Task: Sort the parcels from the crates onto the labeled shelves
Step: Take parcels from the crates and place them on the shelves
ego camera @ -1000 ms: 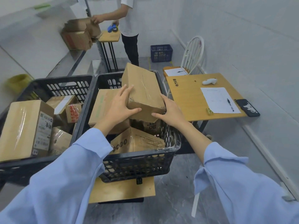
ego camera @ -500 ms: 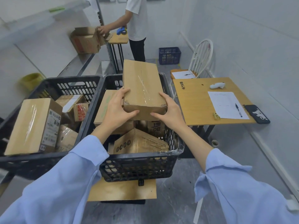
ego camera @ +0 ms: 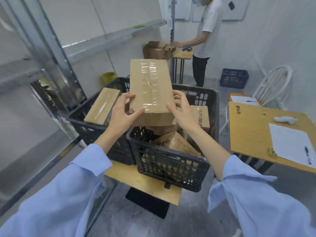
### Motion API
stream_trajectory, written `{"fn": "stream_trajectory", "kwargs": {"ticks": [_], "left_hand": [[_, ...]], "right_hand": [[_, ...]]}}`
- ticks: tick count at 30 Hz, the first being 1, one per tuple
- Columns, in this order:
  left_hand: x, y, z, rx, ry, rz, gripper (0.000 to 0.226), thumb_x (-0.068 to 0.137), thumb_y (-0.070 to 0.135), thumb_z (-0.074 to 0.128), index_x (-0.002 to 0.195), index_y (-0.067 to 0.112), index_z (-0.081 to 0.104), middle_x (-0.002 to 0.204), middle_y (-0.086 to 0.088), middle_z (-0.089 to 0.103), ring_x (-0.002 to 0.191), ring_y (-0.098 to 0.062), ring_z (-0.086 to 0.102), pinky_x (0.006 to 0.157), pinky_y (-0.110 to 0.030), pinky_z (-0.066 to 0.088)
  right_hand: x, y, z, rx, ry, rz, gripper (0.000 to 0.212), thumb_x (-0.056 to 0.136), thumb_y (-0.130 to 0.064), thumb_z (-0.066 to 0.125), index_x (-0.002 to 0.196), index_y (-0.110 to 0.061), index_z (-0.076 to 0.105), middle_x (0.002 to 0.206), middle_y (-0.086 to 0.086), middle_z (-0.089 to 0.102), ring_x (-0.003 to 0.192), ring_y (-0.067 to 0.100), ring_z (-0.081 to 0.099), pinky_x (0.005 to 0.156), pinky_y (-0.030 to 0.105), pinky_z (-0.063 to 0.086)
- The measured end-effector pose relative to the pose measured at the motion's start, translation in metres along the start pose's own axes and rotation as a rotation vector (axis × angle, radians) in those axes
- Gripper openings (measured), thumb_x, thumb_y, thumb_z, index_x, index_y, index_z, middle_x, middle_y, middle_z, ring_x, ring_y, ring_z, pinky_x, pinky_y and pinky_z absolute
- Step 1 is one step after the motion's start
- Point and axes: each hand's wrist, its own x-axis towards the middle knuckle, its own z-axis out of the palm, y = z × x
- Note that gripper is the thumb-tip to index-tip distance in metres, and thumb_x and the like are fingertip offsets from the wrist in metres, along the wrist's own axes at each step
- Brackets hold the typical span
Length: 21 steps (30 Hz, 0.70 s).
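Observation:
A taped brown cardboard parcel (ego camera: 150, 86) is held up above the right black crate (ego camera: 171, 166). My left hand (ego camera: 123, 115) grips its near left corner, thumb on the top face. My right hand (ego camera: 183, 110) grips its near right corner. Several more brown parcels lie in that crate beneath it. The left black crate (ego camera: 89, 129) holds another taped parcel (ego camera: 102, 106). Metal shelves (ego camera: 109, 38) run along the wall on the left.
A wooden table (ego camera: 251, 132) with paper, a pen and a white object stands at right, a white chair (ego camera: 273, 84) behind it. A person in a white shirt (ego camera: 206, 33) works at a small stand by open boxes. A blue crate (ego camera: 234, 77) sits on the floor.
Both hands have lifted the parcel higher, clear of the crate's other parcels. My view has swung left toward the shelves.

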Motion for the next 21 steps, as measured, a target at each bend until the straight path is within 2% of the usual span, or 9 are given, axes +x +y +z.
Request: {"fn": "stream_trajectory", "kwargs": {"ticks": [3, 6, 9, 11, 13, 15, 18, 21], "left_hand": [[-0.028, 0.006, -0.033, -0.009, 0.057, -0.066, 0.07, 0.082, 0.02, 0.077, 0.14, 0.023, 0.039, 0.14, 0.012, 0.041, 0.127, -0.006, 0.042, 0.108, -0.03, 0.04], [-0.057, 0.006, -0.066, 0.056, 0.111, -0.122, 0.086, 0.081, 0.015, 0.077, 0.151, 0.02, 0.026, 0.142, 0.007, 0.036, 0.125, -0.007, 0.041, 0.102, -0.03, 0.044], [-0.087, 0.005, -0.098, 0.142, 0.17, -0.175, 0.094, 0.082, 0.016, 0.077, 0.156, 0.017, 0.018, 0.139, -0.003, 0.035, 0.122, -0.011, 0.042, 0.101, -0.029, 0.042], [-0.11, 0.005, -0.116, 0.17, 0.203, -0.198, 0.094, 0.082, 0.018, 0.077, 0.156, 0.016, 0.019, 0.131, -0.002, 0.036, 0.117, -0.007, 0.043, 0.099, -0.022, 0.04], [-0.134, 0.007, -0.131, 0.175, 0.242, -0.215, 0.09, 0.08, 0.019, 0.077, 0.154, 0.019, 0.026, 0.124, 0.002, 0.035, 0.108, 0.005, 0.045, 0.09, -0.014, 0.045], [-0.158, 0.009, -0.147, 0.192, 0.305, -0.213, 0.081, 0.075, 0.024, 0.077, 0.145, 0.025, 0.035, 0.122, 0.005, 0.036, 0.108, 0.008, 0.044, 0.08, -0.008, 0.045], [-0.19, 0.016, -0.167, 0.17, 0.387, -0.233, 0.068, 0.079, 0.017, 0.077, 0.133, 0.03, 0.038, 0.131, 0.011, 0.039, 0.108, 0.002, 0.048, 0.076, -0.01, 0.044], [-0.219, 0.022, -0.184, 0.184, 0.427, -0.281, 0.069, 0.082, 0.013, 0.076, 0.133, 0.032, 0.035, 0.131, 0.023, 0.041, 0.109, -0.002, 0.051, 0.074, -0.01, 0.045]], "right_hand": [[-0.01, -0.018, 0.025, 0.059, -0.11, 0.009, 0.073, 0.091, -0.02, 0.068, 0.15, -0.023, 0.026, 0.139, -0.002, 0.044, 0.124, 0.014, 0.049, 0.103, 0.037, 0.048], [-0.022, -0.03, 0.049, -0.008, -0.232, -0.018, 0.088, 0.085, -0.02, 0.076, 0.154, -0.022, 0.021, 0.152, 0.0, 0.034, 0.13, 0.012, 0.041, 0.11, 0.036, 0.039], [-0.035, -0.04, 0.074, 0.006, -0.384, -0.031, 0.1, 0.083, -0.017, 0.078, 0.158, -0.023, 0.012, 0.161, 0.0, 0.024, 0.141, 0.019, 0.034, 0.114, 0.046, 0.038], [-0.046, -0.047, 0.092, 0.025, -0.479, -0.056, 0.105, 0.082, -0.016, 0.079, 0.158, -0.026, 0.007, 0.162, -0.001, 0.021, 0.146, 0.02, 0.028, 0.116, 0.049, 0.034], [-0.057, -0.054, 0.11, -0.02, -0.541, -0.123, 0.109, 0.08, -0.021, 0.082, 0.157, -0.028, 0.005, 0.161, -0.001, 0.02, 0.147, 0.02, 0.024, 0.119, 0.049, 0.028], [-0.068, -0.064, 0.128, -0.063, -0.601, -0.186, 0.11, 0.079, -0.024, 0.082, 0.157, -0.029, 0.005, 0.155, 0.002, 0.023, 0.144, 0.021, 0.024, 0.12, 0.047, 0.024], [-0.085, -0.077, 0.152, -0.048, -0.633, -0.209, 0.104, 0.08, -0.017, 0.081, 0.156, -0.026, 0.011, 0.15, 0.004, 0.026, 0.141, 0.022, 0.028, 0.119, 0.048, 0.026], [-0.101, -0.089, 0.172, 0.035, -0.657, -0.209, 0.099, 0.079, -0.014, 0.082, 0.152, -0.023, 0.016, 0.152, 0.001, 0.027, 0.139, 0.02, 0.033, 0.116, 0.046, 0.033]]}}
